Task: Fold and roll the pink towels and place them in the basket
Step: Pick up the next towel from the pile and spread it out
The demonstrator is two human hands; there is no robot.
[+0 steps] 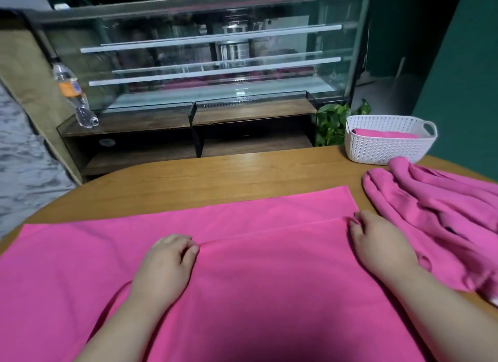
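A pink towel [80,267] is lying spread across the tabletop [215,178] in the lower half of the frame, with its near part folded over. The left hand [167,256] is pinching the folded edge at centre with curled fingers. The right hand [377,243] is gripping the same edge at centre right. A heap of pink towels [444,213] is sitting at the right, just in front of the white basket [388,149] at upper right, which is holding a rolled towel [382,133].

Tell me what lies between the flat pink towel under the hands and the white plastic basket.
A heap of crumpled pink towels lies right of the flat pink towel, just before the white perforated basket; carrying over it should clear it.
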